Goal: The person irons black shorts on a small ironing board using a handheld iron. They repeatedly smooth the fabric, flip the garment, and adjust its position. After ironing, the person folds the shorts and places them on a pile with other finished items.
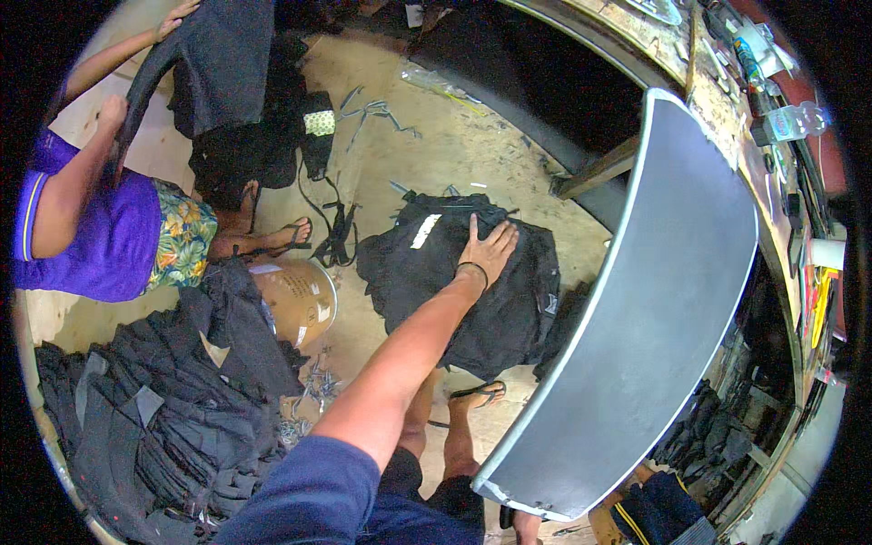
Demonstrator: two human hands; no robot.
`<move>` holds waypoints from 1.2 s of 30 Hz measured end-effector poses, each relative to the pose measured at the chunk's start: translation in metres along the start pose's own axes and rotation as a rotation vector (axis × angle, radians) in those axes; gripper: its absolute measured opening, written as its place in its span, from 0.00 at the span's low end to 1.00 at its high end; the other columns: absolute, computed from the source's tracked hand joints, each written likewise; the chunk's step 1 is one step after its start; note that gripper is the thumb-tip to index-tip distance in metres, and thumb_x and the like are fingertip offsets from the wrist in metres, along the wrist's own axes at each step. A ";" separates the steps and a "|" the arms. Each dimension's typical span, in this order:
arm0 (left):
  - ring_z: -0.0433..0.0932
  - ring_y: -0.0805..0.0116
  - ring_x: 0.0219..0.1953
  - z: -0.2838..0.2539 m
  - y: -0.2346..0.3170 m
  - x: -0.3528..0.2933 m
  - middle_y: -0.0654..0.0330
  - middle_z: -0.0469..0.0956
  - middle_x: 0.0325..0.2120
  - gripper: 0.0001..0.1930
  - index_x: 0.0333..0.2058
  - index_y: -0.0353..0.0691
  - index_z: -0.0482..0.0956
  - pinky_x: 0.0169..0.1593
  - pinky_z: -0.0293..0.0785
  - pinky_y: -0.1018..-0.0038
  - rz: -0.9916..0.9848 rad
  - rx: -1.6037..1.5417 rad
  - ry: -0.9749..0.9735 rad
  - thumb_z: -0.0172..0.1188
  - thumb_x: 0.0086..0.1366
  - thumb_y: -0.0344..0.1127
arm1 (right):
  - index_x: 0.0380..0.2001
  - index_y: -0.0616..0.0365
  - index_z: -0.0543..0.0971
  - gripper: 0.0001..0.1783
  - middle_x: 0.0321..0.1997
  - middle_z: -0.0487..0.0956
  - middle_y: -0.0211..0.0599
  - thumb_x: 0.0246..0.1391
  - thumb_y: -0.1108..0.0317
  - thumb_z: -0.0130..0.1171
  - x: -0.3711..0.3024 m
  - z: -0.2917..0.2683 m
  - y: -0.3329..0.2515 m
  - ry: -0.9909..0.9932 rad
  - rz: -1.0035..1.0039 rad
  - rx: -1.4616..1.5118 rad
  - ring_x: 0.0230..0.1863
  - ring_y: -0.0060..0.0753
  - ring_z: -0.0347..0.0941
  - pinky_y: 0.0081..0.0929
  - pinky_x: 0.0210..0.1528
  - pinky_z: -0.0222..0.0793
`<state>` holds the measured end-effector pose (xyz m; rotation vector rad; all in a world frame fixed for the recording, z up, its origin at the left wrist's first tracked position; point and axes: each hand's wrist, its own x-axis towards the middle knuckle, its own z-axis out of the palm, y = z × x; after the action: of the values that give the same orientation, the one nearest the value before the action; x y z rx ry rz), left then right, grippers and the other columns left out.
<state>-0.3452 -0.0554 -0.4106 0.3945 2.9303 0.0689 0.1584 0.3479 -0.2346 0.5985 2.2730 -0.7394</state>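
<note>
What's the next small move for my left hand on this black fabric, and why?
I'd probably curl your left hand around the far edge of the black fabric pile to get a firmer hold. The hand lies spread on top near that edge, with no clear grasp visible, and the cloth looks creased and loosely layered.

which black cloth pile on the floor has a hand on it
The middle pile: the left hand rests on it, while no hand touches the larger lower-left pile.
</note>
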 end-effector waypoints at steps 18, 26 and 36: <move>0.75 0.54 0.63 0.004 0.030 0.030 0.54 0.80 0.56 0.15 0.51 0.45 0.86 0.68 0.61 0.46 0.079 0.004 -0.077 0.52 0.74 0.37 | 0.65 0.71 0.75 0.36 0.60 0.80 0.68 0.66 0.53 0.67 -0.033 0.007 -0.001 0.252 0.098 0.085 0.64 0.68 0.75 0.53 0.69 0.69; 0.79 0.46 0.36 -0.088 0.044 -0.256 0.50 0.79 0.33 0.19 0.55 0.48 0.81 0.41 0.74 0.46 0.481 -0.231 -0.182 0.57 0.70 0.46 | 0.69 0.58 0.75 0.34 0.59 0.80 0.64 0.59 0.62 0.61 -0.062 -0.055 -0.118 -0.041 -0.083 0.126 0.55 0.66 0.82 0.55 0.59 0.78; 0.79 0.55 0.17 -0.313 0.107 -0.362 0.60 0.74 0.14 0.24 0.22 0.47 0.70 0.20 0.73 0.58 0.505 -0.667 0.037 0.66 0.72 0.53 | 0.66 0.40 0.78 0.33 0.48 0.88 0.58 0.60 0.42 0.65 -0.039 -0.130 -0.256 -0.473 -0.411 -0.415 0.51 0.67 0.85 0.59 0.55 0.80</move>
<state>-0.0329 -0.0559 -0.0326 0.9829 2.5458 1.0784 -0.0236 0.2359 -0.0391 -0.2282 2.0219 -0.4993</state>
